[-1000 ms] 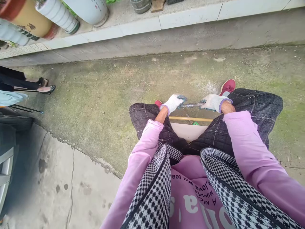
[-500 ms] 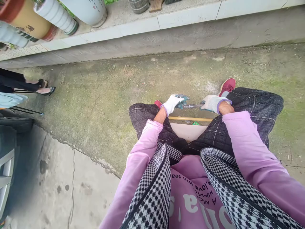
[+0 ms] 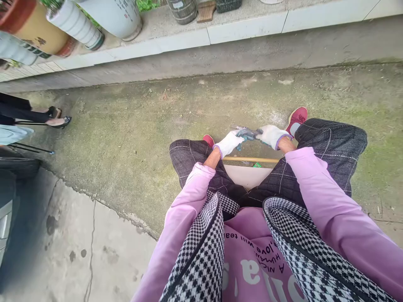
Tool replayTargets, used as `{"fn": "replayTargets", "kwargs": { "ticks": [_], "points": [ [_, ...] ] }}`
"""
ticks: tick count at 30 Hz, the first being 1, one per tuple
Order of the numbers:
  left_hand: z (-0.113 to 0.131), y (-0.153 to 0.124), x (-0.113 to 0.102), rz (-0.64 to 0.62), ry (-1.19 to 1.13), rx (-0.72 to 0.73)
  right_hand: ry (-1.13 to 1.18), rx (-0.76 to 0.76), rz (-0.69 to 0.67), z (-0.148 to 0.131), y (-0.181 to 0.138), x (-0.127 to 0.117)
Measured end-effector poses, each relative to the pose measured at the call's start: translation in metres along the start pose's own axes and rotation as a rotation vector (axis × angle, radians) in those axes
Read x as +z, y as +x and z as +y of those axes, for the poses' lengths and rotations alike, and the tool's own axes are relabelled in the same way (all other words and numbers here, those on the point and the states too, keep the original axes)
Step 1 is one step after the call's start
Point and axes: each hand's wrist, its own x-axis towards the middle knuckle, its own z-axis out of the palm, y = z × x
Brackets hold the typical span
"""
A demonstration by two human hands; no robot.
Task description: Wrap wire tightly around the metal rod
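My left hand wears a white glove with blue-grey coated fingers. Its fingers are closed around a thin grey rod in front of my knees. On the other side, my right hand, gloved alike, grips the same rod at its right end. The two hands almost meet, so most of the rod is hidden, and blur hides its exact kind. Below them a yellowish wooden bar runs between my legs. A small green item lies beside the bar, above a pale flat surface.
Potted plants, among them a white pot, line a tiled ledge ahead. To the left are a person's legs and a black shoe, with a dark wheel nearby. Mossy concrete ground surrounds my red shoes.
My right hand has moved left toward my left hand, and the gap between them has closed over the rod. The view has shifted slightly.
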Motion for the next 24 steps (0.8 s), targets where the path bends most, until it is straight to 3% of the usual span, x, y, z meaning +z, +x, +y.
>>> {"fn": "replayTargets", "kwargs": {
  "ticks": [4, 10, 14, 20, 24],
  "points": [
    [0.006, 0.0, -0.002, 0.089, -0.142, -0.045, 0.495, 0.0, 0.039, 0.003, -0.014, -0.015],
    [0.011, 0.002, -0.008, 0.206, -0.317, -0.135, 0.655, -0.053, -0.06, -0.001, -0.035, -0.025],
    [0.01, 0.002, -0.009, 0.186, -0.482, -0.167, 0.703, -0.092, -0.116, -0.004, -0.04, -0.027],
    [0.01, 0.006, -0.015, 0.123, -0.604, -0.088, 0.686, -0.176, -0.175, -0.003, -0.042, -0.022],
    [0.009, 0.013, -0.012, 0.213, -0.549, -0.127, 0.45, -0.168, -0.055, -0.011, -0.036, -0.014]
  ]
}}
